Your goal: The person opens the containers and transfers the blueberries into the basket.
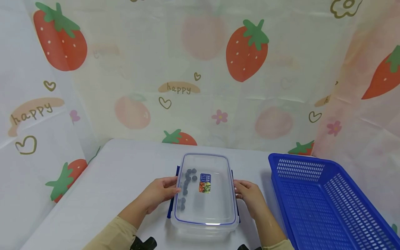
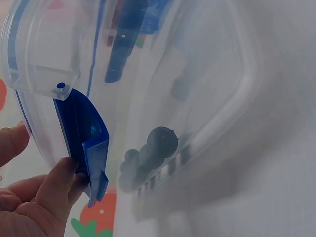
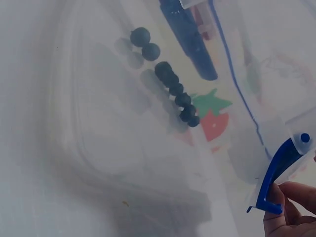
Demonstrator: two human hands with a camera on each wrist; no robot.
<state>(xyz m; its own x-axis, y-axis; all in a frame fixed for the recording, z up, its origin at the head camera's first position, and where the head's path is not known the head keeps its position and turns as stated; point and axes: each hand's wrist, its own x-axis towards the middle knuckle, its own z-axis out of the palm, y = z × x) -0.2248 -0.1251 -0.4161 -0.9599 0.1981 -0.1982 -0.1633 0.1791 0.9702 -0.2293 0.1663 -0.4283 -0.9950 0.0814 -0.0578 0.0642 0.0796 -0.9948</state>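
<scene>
White worktop (image 1: 134, 159), strawberry-print backdrop (image 1: 140, 59) behind. Left hand (image 1: 157, 194): fingers curled at the box's left blue flap (image 2: 96, 148), thumb by the lid edge. Right hand (image 1: 251, 197): fingers curled, gripping the right blue flap (image 3: 276, 173). Clear box (image 1: 218, 208) sits between the hands on the worktop. Small dark round pieces (image 1: 194, 178) inside, mostly lined along its left side; clear lid with a colored label (image 1: 205, 187) covers them. Blue basket (image 1: 275, 165) right of the right hand, apart from the box.
</scene>
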